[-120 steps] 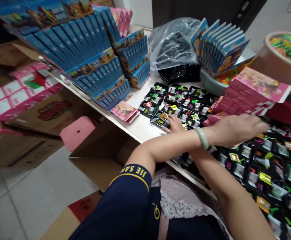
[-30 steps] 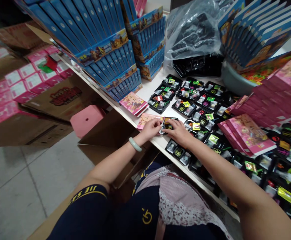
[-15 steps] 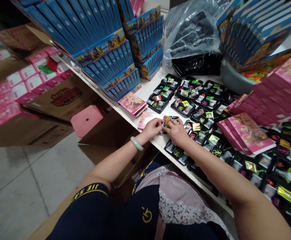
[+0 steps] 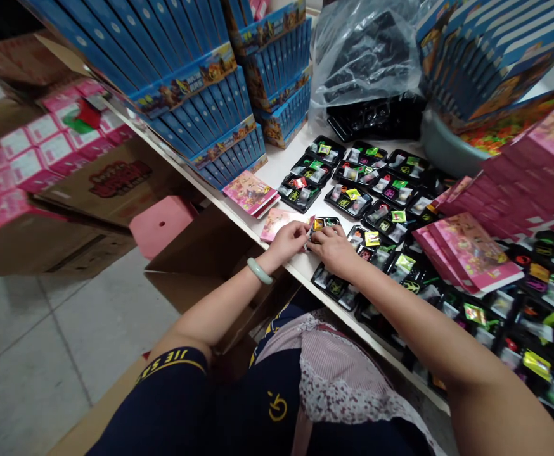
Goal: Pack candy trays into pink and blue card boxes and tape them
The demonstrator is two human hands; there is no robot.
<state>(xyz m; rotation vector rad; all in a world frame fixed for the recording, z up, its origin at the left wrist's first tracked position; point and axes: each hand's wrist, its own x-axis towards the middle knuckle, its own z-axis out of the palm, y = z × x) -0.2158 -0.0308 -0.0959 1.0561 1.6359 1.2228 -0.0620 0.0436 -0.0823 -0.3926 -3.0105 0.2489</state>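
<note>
My left hand is closed at the table's front edge, fingertips pinching what looks like the edge of an open pink carton. Right beside it, my right hand has its fingers curled over a small black plastic tray with colourful packets in it. The fingertips of both hands nearly meet, and they hide the near part of the tray. A pink printed box lies just beyond my left hand. More filled black trays sit around my right hand.
Stacked blue boxes stand at the back left. A clear plastic bag with black trays and a grey basin are at the back. Pink boxes lie on trays at right. A pink stool and open cartons stand below left.
The view has shifted slightly. Both hands stay in nearly the same place at the tray, with only small finger movement.
</note>
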